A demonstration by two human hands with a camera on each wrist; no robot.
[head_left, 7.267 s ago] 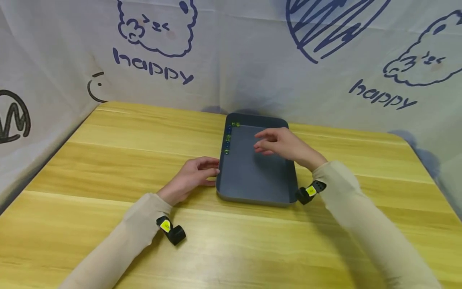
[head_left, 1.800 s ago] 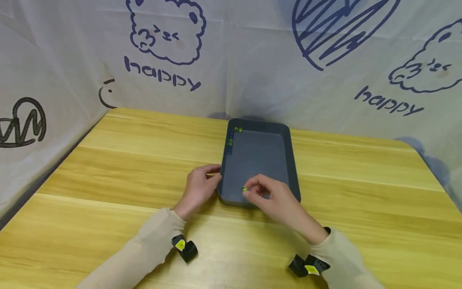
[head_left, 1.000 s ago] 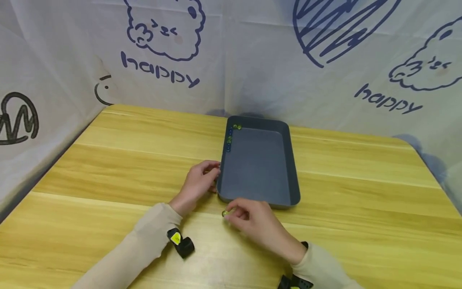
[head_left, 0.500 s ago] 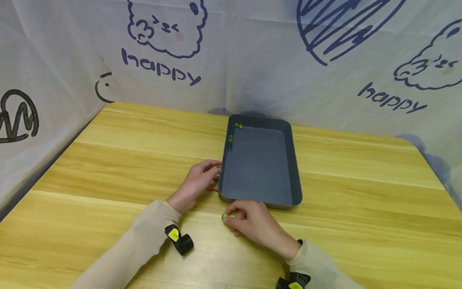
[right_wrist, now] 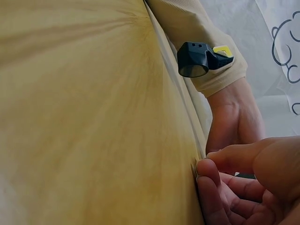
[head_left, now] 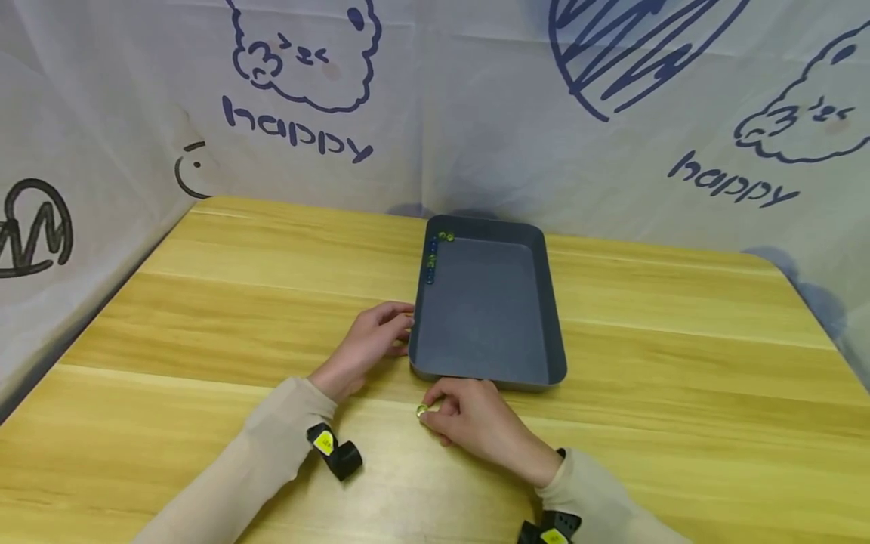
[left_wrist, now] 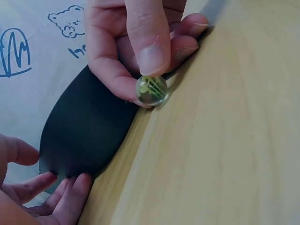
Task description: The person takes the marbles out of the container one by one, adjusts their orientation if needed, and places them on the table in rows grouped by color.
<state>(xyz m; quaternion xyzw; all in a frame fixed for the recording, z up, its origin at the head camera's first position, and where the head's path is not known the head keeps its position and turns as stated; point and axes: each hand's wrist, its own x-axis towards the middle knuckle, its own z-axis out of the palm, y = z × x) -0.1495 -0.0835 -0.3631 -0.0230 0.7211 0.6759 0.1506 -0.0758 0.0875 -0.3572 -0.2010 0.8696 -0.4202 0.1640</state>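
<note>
In front of the tray's near edge, my right hand pinches a clear glass marble between thumb and fingers, low over the tabletop. Yellow-green streaks show inside the marble in the left wrist view. My left hand rests its fingertips against the outside of the dark grey tray's left wall, near the front corner. Within the tray, a row of blue and yellow-green marbles lies along the left wall. Yellow-green marbles sit at its far left corner.
The wooden table reaches back to a white cloth with blue drawings and the word "happy". Each sleeve carries a small black wrist camera, the left one close to the tabletop.
A yellow-green marble has left the near end of the row. My right hand has carried a marble across the tray toward me to the table; the left hand stays at the wall.
</note>
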